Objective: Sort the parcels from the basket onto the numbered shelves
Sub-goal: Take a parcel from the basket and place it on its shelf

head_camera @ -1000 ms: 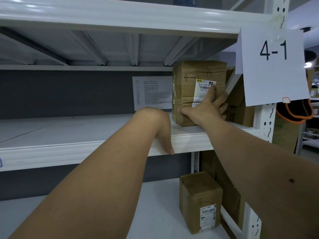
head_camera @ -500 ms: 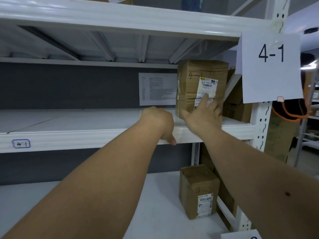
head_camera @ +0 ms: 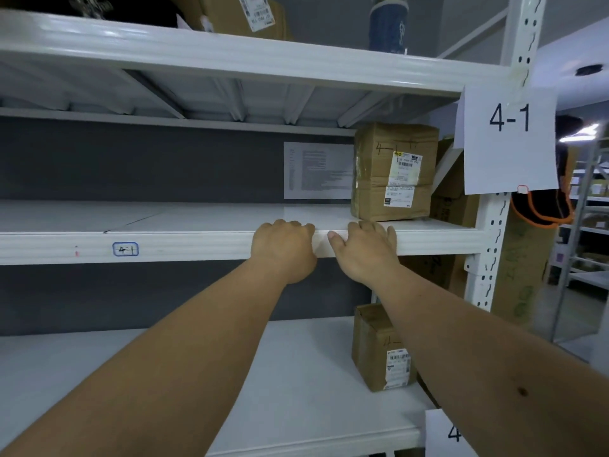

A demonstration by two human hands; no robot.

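Our right hand (head_camera: 364, 250) has let go of the brown cardboard parcel marked 4-1 (head_camera: 393, 171) — it stands at 1 o'clock on the white metal shelf (head_camera: 197, 245); both hands, left hand (head_camera: 283, 249) too, rest empty on the edge — placement done.

Dim bluish light, glare on shelf lip (head_camera: 197, 245) (edges bowed), soft blur.

both bare forearms reach up and forward, converging toward twelve o'clock. the left hand (head_camera: 283, 250) is knuckles-up, its fingers curled over a ledge at their tips, with the thumb hidden. the right hand (head_camera: 364, 250) sits just beside it at three o'clock, fingers bent over the same ledge and the thumb pointing toward nine o'clock at the left hand. neither hand holds anything
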